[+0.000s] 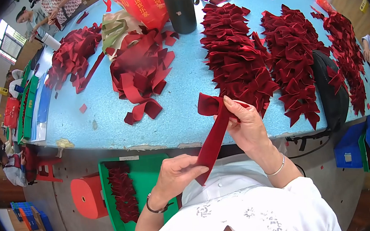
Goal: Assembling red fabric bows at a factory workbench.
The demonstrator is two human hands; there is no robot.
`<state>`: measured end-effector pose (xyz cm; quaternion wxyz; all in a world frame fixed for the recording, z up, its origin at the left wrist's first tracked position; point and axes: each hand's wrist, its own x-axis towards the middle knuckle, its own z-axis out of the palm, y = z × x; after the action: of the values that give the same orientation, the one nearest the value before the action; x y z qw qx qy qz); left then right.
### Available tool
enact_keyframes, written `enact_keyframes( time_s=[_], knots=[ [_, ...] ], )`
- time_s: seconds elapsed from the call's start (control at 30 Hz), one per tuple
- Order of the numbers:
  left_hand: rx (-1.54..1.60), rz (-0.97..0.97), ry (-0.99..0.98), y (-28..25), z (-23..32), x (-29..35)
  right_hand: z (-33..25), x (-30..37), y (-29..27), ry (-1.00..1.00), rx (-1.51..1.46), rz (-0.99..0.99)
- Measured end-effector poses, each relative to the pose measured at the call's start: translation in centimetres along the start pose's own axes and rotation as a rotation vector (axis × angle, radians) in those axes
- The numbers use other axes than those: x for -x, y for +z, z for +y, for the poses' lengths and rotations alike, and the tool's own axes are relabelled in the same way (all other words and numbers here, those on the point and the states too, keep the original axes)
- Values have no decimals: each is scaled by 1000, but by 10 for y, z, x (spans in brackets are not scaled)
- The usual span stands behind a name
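Note:
A dark red velvet ribbon (216,138) stretches between my two hands, in front of the table's near edge. My right hand (246,124) pinches its upper part, where a loop of the ribbon stands out to the left. Lower down, my left hand (179,175) grips the ribbon near its loose end between thumb and fingers. Just beyond my right hand lies a long row of finished velvet bows (237,64). To the left of it, a heap of loose red ribbon pieces (141,70) rests on the blue table (184,111).
More bow rows (290,58) lie to the right, beside a black bag (332,94). A black tumbler (179,6) and red bag (138,4) stand at the back. Below the table's left edge are a green crate (145,165) holding bows and a red stool (87,197). Other people work around the table.

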<state>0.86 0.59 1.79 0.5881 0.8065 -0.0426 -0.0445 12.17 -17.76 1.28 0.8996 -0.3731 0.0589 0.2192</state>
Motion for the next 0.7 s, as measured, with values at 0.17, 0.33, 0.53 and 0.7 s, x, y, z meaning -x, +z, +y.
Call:
enact_keyframes(
  time_s=[0.17,0.33,0.53,0.7],
  knots=[
    [-109,-64,266,-10,6,-1,2,1,4,-9,-21,0],
    [-145,89,487,-18,23,-2,4,4,10,4,-30,71],
    [-172,-60,665,-27,37,-24,13,3,2,-14,-19,-32],
    [-87,-133,541,-31,29,-27,8,3,0,-108,52,-29]
  ],
)
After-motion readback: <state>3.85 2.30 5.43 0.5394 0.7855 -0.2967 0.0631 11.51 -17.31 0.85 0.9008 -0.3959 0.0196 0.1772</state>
